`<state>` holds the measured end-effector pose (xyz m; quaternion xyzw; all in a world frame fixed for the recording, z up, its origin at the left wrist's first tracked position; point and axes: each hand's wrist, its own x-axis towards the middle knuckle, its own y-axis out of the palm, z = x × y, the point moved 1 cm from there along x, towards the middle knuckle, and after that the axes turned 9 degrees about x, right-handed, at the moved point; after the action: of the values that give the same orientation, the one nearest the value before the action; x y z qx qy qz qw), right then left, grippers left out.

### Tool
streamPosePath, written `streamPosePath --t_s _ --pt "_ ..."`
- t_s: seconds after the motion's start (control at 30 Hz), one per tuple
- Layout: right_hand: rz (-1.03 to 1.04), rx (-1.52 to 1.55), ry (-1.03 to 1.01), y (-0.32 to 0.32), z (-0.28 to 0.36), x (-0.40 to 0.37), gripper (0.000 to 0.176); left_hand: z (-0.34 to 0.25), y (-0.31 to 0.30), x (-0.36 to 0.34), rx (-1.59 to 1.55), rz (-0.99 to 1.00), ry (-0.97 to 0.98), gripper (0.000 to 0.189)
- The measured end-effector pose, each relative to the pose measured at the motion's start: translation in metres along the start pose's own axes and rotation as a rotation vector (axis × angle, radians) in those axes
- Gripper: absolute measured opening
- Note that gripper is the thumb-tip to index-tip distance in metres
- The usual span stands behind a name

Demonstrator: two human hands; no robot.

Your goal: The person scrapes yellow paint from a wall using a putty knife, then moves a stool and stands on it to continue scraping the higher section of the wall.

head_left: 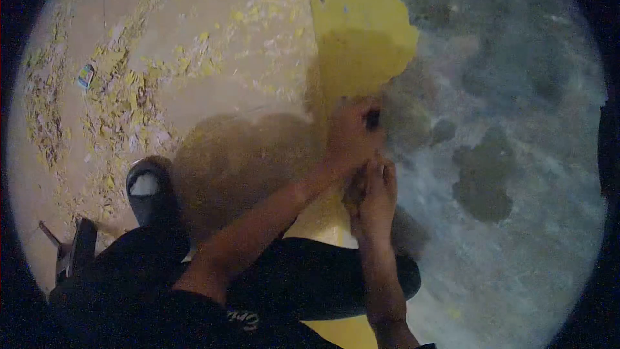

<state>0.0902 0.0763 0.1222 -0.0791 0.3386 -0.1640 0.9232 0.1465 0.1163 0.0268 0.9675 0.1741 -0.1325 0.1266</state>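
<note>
Lying well left of the fingers, flakes (132, 94) litter the floor (200, 100); a shoe (152, 200) rests nearer. Yellow paint (361, 58) spreads above the fingers. The left hand (356, 126) looks curled, a dark thing (372, 119) at its edge, though blur hides whether it is gripped. Just below, the right hand (377, 197) has bent fingers; I cannot tell if they hold anything. Right of both sprawls the grey patch (484, 110). With the hands so close, a slip at the paint's ragged edge could scrape knuckles.
</note>
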Motion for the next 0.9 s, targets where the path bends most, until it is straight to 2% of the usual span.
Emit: streamPosePath --t_s 0.07,0.13,0.17,0.23,0.27,0.33,0.47,0.53,0.6,0.67,0.77,0.83,0.87,0.9 --pt "-0.021 -0.027 -0.003 -0.014 -0.019 0.003 0.012 0.016 0.001 -0.015 0.07 0.019 -0.127 0.034" --pt "0.057 0.029 -0.047 -0.013 -0.018 0.016 0.012 0.028 0.004 -0.002 0.117 0.069 0.033 0.047" --pt "0.068 0.033 -0.071 -0.007 -0.015 0.016 0.012 0.023 0.004 -0.003 0.11 0.063 0.058 0.047" --pt "-0.059 0.103 -0.022 -0.004 -0.022 0.009 0.009 0.001 -0.007 -0.024 0.023 0.272 -0.081 0.07" --pt "-0.059 0.096 -0.019 -0.008 -0.025 0.007 0.009 -0.006 -0.01 -0.024 0.019 0.269 -0.087 0.07" --pt "-0.022 0.074 -0.045 -0.015 -0.028 0.006 0.009 -0.013 -0.012 -0.023 0.063 0.542 -0.233 0.084" --pt "-0.086 0.072 -0.09 -0.005 -0.025 0.007 0.01 -0.007 -0.001 -0.021 0.188 0.459 -0.114 0.083" --pt "-0.062 0.076 -0.064 -0.02 -0.03 0.011 0.014 0.002 0.007 -0.028 0.166 0.272 0.031 0.085" --pt "-0.033 0.054 -0.037 -0.026 -0.026 -0.012 0.016 -0.007 0.002 -0.044 0.181 0.32 0.028 0.086" --pt "0.035 0.037 -0.02 -0.015 -0.019 -0.009 0.018 -0.012 -0.002 -0.032 0.214 0.336 0.045 0.087" --pt "-0.049 0.041 -0.057 -0.019 -0.028 -0.005 0.018 0.007 0.003 -0.037 0.152 0.341 0.044 0.087" --pt "0.075 -0.048 -0.077 -0.021 -0.024 0.003 0.02 0.008 0.005 -0.028 0.144 0.313 0.027 0.084" --pt "0.075 -0.044 -0.09 -0.021 -0.02 -0.004 0.02 0.003 0.004 -0.03 0.143 0.315 0.041 0.084" --pt "0.061 0.004 -0.051 -0.018 -0.017 -0.013 0.02 -0.003 -0.002 -0.033 0.286 0.294 0.149 0.083"
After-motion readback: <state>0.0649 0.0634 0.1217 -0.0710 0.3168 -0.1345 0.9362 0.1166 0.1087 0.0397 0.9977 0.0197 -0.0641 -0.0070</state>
